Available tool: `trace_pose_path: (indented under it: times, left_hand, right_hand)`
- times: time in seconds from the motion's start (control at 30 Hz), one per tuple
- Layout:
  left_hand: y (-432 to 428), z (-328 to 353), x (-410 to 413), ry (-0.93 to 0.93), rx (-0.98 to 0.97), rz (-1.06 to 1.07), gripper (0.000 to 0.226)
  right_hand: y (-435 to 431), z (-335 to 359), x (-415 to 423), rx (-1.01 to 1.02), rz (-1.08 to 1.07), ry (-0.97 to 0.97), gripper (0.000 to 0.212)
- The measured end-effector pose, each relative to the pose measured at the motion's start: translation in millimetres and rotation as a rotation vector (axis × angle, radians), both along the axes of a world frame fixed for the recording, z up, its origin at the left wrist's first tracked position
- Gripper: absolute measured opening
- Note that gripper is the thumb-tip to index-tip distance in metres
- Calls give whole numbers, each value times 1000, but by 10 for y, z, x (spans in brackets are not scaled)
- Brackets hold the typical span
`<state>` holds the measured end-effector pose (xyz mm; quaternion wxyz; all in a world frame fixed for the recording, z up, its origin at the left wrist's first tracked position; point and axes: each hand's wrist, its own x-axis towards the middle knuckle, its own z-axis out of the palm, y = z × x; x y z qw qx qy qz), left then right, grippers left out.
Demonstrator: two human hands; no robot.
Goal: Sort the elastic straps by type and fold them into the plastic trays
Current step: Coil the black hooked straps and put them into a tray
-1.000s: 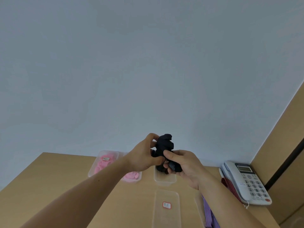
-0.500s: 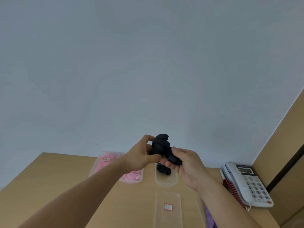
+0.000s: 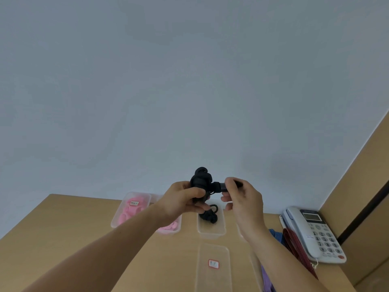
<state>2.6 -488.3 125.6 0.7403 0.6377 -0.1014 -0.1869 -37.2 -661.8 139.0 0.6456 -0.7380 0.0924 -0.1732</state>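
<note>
Both hands are raised above the wooden table. My left hand grips a bundled black elastic strap. My right hand pinches the free end of the same strap, pulled out to the right. Below them a clear plastic tray holds another black strap. Two clear trays at the left, the far tray and the nearer tray, hold pink straps. An empty clear tray with a red-edged label lies nearest to me.
A white desk telephone sits at the table's right edge. Red striped straps and blue striped straps lie beside it. Purple straps show under my right forearm. A pale wall stands behind; a wooden panel rises at the right.
My right hand has moved to the right, drawing the strap's end out of the bundle. My left hand keeps its grip on the bundle, and both hands sit a little higher.
</note>
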Motion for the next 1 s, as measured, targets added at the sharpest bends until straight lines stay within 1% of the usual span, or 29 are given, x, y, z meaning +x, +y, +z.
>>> trace_pose_path:
  times: [0.1, 0.17, 0.2, 0.3, 0.33, 0.4, 0.47, 0.5, 0.53, 0.6, 0.63, 0.67, 0.73, 0.77, 0.83, 0.9, 0.97, 1.0]
  left_hand:
    - [-21, 1, 34, 119, -75, -33, 54]
    - [1, 21, 57, 158, -131, -67, 56]
    - [16, 26, 62, 150, -152, -86, 57]
    - [22, -13, 44, 64, -204, -87, 61]
    - [4, -39, 36, 36, -213, -63, 63]
    - [-37, -85, 7, -42, -187, 1, 63]
    - [-39, -99, 5, -136, -54, 65, 56]
    - [-16, -84, 12, -155, -3, 74, 53]
    - [28, -62, 23, -143, 10, 53, 53]
    - [131, 15, 48, -55, -74, -64, 56]
    - [176, 53, 60, -18, -114, -125, 59]
    - [209, 77, 75, 7, -129, -164, 64]
    - [216, 90, 77, 42, -146, -190, 65]
    - [196, 86, 65, 68, -162, -190, 61]
    - [154, 75, 46, 116, -186, -176, 46]
    - [133, 88, 37, 142, -200, -151, 31]
    - [131, 112, 39, 166, -208, -138, 34]
    - [133, 117, 42, 178, -202, -140, 38]
  right_hand:
    - [-66, -61, 31, -268, -14, -39, 13]
    - [-126, -52, 49, -382, -4, -46, 13]
    - [-155, -42, 61, -380, 1, -48, 13]
    - [-180, -11, 60, -200, -13, -66, 10]
    - [-170, -16, 56, -183, -29, -78, 9]
    - [-148, -52, 54, -289, -47, -81, 8]
    - [-156, -40, 59, -427, -16, -50, 8]
    - [-181, -7, 65, -435, 23, -18, 7]
    - [-223, 31, 71, -384, 91, 20, 6]
    - [-322, 112, 57, -148, 265, 103, 6]
    - [-360, 129, 46, -41, 318, 140, 9]
    - [-383, 126, 38, 34, 337, 166, 11]
    - [-385, 93, 35, 95, 322, 183, 14]
    - [-364, 78, 36, 70, 301, 180, 16]
    - [-308, 65, 28, -60, 285, 129, 17]
    - [-276, 54, 14, -175, 330, 58, 8]
    - [-298, 33, 26, -245, 349, -4, 10]
    - [-314, 41, 29, -276, 339, -21, 5]
